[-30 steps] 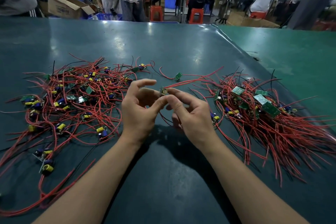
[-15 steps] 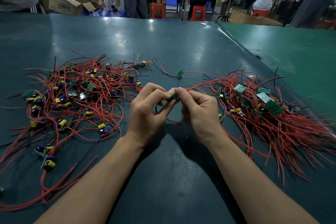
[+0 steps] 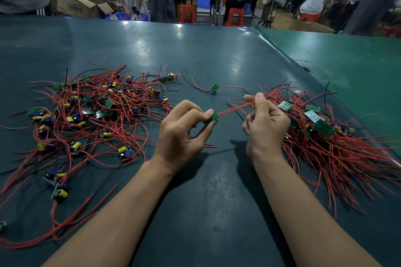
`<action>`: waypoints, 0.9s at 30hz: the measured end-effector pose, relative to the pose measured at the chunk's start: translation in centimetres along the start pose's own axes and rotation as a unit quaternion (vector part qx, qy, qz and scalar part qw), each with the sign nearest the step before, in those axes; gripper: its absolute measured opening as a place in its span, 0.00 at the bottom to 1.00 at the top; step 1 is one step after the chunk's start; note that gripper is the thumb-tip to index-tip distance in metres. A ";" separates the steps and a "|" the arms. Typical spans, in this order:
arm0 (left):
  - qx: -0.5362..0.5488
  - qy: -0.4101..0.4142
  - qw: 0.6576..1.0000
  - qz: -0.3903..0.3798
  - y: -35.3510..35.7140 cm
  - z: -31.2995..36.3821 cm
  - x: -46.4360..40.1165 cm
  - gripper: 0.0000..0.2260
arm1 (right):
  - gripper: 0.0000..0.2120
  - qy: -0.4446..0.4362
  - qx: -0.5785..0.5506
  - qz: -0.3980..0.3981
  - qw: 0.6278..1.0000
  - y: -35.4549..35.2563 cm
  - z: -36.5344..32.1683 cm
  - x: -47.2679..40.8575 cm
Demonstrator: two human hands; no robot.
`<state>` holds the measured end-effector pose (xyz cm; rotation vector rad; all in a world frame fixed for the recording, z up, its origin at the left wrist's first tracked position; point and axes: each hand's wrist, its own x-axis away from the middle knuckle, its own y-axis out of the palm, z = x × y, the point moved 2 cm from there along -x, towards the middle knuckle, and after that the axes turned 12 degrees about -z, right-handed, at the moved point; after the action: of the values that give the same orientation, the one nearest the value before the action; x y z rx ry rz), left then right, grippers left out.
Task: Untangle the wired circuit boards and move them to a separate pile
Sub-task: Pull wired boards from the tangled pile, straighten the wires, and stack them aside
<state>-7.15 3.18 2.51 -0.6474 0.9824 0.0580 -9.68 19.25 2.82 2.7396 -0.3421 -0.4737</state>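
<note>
Small green circuit board (image 3: 211,117) pinched at left hand (image 3: 181,134) fingertips, held up off the worktop (image 3: 195,56), between the two hands. Its red wires (image 3: 235,109) run taut from the board up and rightward into the right hand (image 3: 265,124), which grips them between thumb and curled fingers. So the long axis is the wire line, left hand to right hand, rising slightly toward the right. A black lead loops under the left hand; where it ends I cannot tell.

Sorted pile (image 3: 325,136) lies just right of and behind the right hand, touching it or nearly so, wires fanned toward the near right. Tangled pile (image 3: 91,115) sits left of the left hand, a little apart. One loose board (image 3: 214,88) lies beyond both hands, midway.

Judgement: the board looks free of the tangle; the coming move is rightward along the wire axis. Right hand is nearer the sorted pile, so it likely leads and the left lets go.
</note>
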 end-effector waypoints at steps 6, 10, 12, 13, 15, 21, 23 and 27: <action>-0.011 0.022 1.000 0.005 -0.1 0.5 0.1 0.04 | 0.23 -0.008 -0.021 0.013 1.000 -0.3 -0.4 -0.3; -0.016 0.033 0.999 0.007 -0.2 0.6 0.0 0.04 | 0.26 -0.009 -0.014 0.017 1.000 -0.3 -0.6 -0.4; -0.018 0.039 0.999 0.010 -0.2 0.5 0.0 0.04 | 0.23 0.004 -0.013 0.023 1.000 -0.4 -0.5 -0.5; -0.020 0.042 0.999 0.015 -0.3 0.5 0.0 0.04 | 0.21 0.017 -0.018 0.023 0.999 -0.4 -0.4 -0.5; -0.023 0.047 0.998 0.024 -0.4 0.4 0.0 0.04 | 0.18 0.047 -0.034 0.023 0.998 -0.5 -0.3 -0.6; -0.036 0.023 0.997 0.067 -0.9 -0.2 0.3 0.05 | 0.17 0.046 -0.109 0.087 0.989 -1.6 -1.1 -1.2; -0.033 -0.013 0.993 0.111 -1.6 -0.7 0.4 0.05 | 0.16 0.032 -0.130 0.099 0.986 -2.0 -1.3 -1.4; 0.019 -0.042 0.990 0.137 -1.5 -0.4 0.5 0.14 | 0.12 0.096 0.039 -0.063 0.993 -0.3 -0.9 0.2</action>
<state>-6.63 1.60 2.68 -0.4681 0.9839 0.3060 -9.16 19.75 3.42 2.8641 -0.1424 -0.2276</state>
